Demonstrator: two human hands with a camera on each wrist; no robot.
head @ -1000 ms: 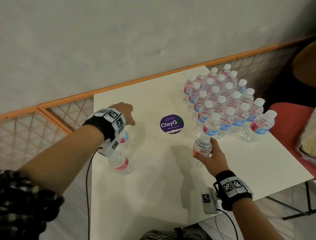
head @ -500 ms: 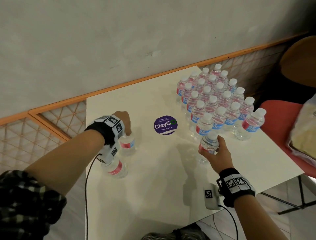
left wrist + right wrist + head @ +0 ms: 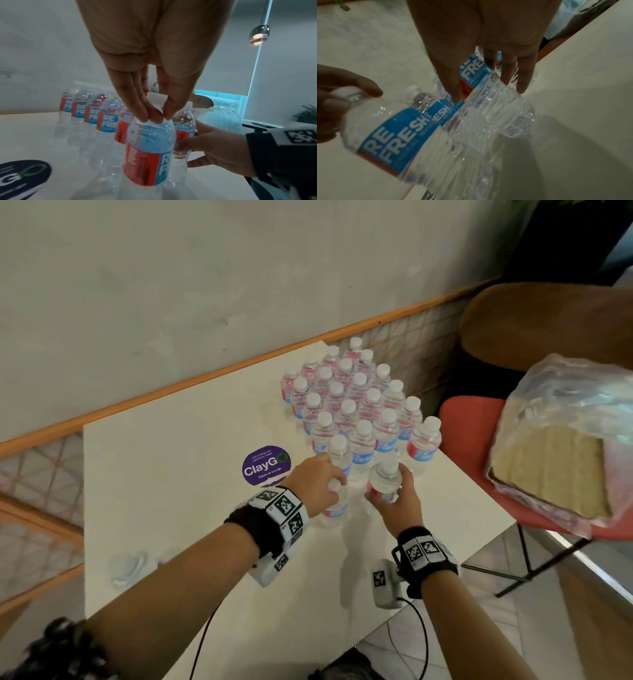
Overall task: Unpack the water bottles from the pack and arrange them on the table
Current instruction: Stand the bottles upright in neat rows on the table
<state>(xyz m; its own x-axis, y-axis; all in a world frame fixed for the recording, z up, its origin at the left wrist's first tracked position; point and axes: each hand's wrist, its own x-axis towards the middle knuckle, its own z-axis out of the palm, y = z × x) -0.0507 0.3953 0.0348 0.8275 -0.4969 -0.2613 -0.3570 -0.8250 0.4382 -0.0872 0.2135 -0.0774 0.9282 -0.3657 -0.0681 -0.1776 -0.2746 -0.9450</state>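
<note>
Both hands place water bottles at the near end of the block on the surface.

The left hand [image 3: 313, 484] pinches its bottle [image 3: 149, 155] by the cap and neck, fingertips [image 3: 145, 116] closed round the top; the bottle stands on or just above the surface [image 3: 171, 542]. The right hand [image 3: 390, 501] wraps the shoulder of a second bottle [image 3: 383, 481], held just beside the first. The arranged block of bottles [image 3: 356, 405] stands directly behind them. Judged handling: full bottles are moderately heavy, with thin ribbed walls that flex when squeezed; the rigid cap and neck give the firmest hold. The head view shows the whole block and the empty plastic wrap [image 3: 565, 440] on the chair to the right. The left wrist view alone shows the pinch clearly; the right wrist view shows the ribbed lower walls.
</note>
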